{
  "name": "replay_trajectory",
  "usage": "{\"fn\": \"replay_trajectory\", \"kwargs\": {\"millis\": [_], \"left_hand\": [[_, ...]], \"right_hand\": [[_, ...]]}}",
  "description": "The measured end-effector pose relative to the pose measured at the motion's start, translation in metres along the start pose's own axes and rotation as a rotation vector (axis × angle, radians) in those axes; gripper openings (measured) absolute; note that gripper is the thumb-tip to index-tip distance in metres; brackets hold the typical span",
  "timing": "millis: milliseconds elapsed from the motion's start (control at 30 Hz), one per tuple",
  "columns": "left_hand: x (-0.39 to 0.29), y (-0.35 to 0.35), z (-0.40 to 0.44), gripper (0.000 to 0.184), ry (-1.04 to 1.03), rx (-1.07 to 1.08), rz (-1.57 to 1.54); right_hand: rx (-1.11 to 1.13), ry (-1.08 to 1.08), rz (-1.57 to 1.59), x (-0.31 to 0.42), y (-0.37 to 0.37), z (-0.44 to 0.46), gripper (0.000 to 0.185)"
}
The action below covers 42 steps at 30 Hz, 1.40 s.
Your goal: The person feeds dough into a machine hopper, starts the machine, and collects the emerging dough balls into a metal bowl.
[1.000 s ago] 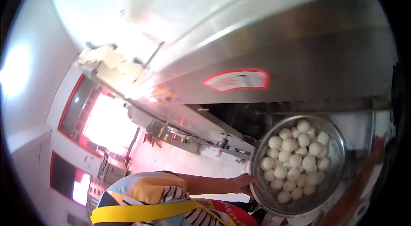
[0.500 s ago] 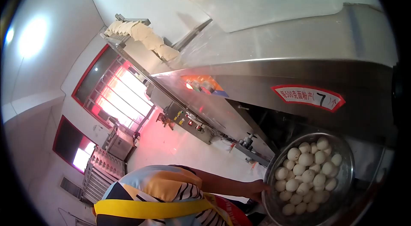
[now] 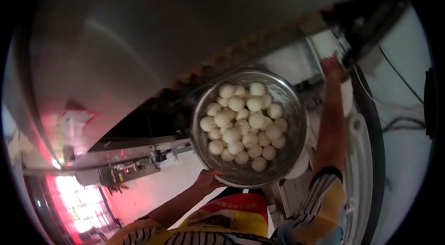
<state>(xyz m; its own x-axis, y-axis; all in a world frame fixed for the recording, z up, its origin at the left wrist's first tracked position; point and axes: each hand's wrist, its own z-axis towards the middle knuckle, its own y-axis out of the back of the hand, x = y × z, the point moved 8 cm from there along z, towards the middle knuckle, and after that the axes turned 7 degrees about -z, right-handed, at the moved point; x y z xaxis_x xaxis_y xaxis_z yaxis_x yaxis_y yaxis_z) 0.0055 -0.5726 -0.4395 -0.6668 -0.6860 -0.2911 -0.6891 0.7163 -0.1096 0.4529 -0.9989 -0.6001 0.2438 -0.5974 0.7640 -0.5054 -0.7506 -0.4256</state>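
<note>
A round steel bowl (image 3: 293,154) full of pale dough balls (image 3: 241,127) is in the middle of the view. My left hand (image 3: 209,181) grips the bowl's near left rim, fingers closed on it. My right arm reaches forward past the bowl's right side. At its end my right hand (image 3: 333,65) lies on or beside a pale tray-like surface (image 3: 324,44), fingers apart and nothing visible in them.
A large steel machine body (image 3: 139,27) fills the upper left, its dark opening behind the bowl. Dark machine parts (image 3: 371,25) and cables (image 3: 402,76) are at the upper right. A window (image 3: 81,203) shows at the lower left.
The view has swung right and down, so the bowl now sits nearer the centre. My right hand has come into clear view, reaching forward. My left hand still holds the rim.
</note>
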Motion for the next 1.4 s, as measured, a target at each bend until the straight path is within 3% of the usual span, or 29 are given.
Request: {"fn": "replay_trajectory", "kwargs": {"millis": [167, 233, 300, 333, 433, 500, 567, 667, 767, 900, 933, 1167, 1367, 1400], "left_hand": [[-0.001, -0.013, -0.001, 0.042, -0.012, 0.099, 0.055], [-0.003, -0.018, -0.005, 0.044, -0.038, 0.085, 0.084], [-0.002, -0.008, 0.004, 0.047, -0.031, 0.087, 0.102], [-0.002, -0.006, 0.006, 0.049, -0.029, 0.086, 0.109], [-0.004, -0.012, 0.001, 0.053, -0.052, 0.095, 0.079], [-0.005, -0.011, 0.003, 0.056, -0.057, 0.095, 0.079], [-0.002, -0.013, 0.001, 0.055, -0.028, 0.048, 0.051], [-0.002, -0.013, 0.001, 0.056, -0.002, 0.099, 0.051], [-0.001, -0.017, 0.0, 0.058, -0.015, 0.09, 0.046], [0.002, -0.009, 0.005, 0.058, -0.023, 0.066, 0.04], [0.002, -0.008, 0.005, 0.059, -0.015, 0.062, 0.04], [0.003, -0.004, 0.008, 0.052, -0.036, 0.063, 0.062], [0.004, -0.003, 0.008, 0.056, -0.018, 0.046, 0.049], [0.003, -0.001, 0.008, 0.056, -0.01, 0.039, 0.063]], "right_hand": [[-0.06, 0.101, 0.003, 0.025, -0.014, -0.039, 0.059], [-0.109, 0.07, -0.098, 0.034, -0.016, -0.052, 0.077], [-0.122, 0.067, -0.15, 0.032, -0.016, -0.044, 0.07], [-0.117, 0.26, -0.286, 0.048, -0.022, -0.051, 0.048], [0.056, 0.629, -0.53, 0.055, -0.037, -0.049, 0.03], [-0.021, 0.547, -0.419, 0.06, -0.038, -0.069, 0.019], [0.308, 0.303, -0.084, 0.07, -0.082, -0.14, 0.016], [0.759, 0.587, -0.686, 0.074, -0.141, -0.23, 0.022], [0.207, 0.495, -0.48, 0.078, -0.086, -0.138, 0.023], [-0.112, 0.073, -0.084, 0.047, -0.033, -0.075, 0.038], [-0.093, 0.074, -0.058, 0.043, -0.032, -0.071, 0.049], [-0.058, 0.05, 0.009, 0.03, -0.024, -0.055, 0.068], [-0.07, 0.104, -0.066, 0.036, -0.024, -0.056, 0.063], [-0.122, 0.216, -0.161, 0.045, -0.024, -0.059, 0.061]]}}
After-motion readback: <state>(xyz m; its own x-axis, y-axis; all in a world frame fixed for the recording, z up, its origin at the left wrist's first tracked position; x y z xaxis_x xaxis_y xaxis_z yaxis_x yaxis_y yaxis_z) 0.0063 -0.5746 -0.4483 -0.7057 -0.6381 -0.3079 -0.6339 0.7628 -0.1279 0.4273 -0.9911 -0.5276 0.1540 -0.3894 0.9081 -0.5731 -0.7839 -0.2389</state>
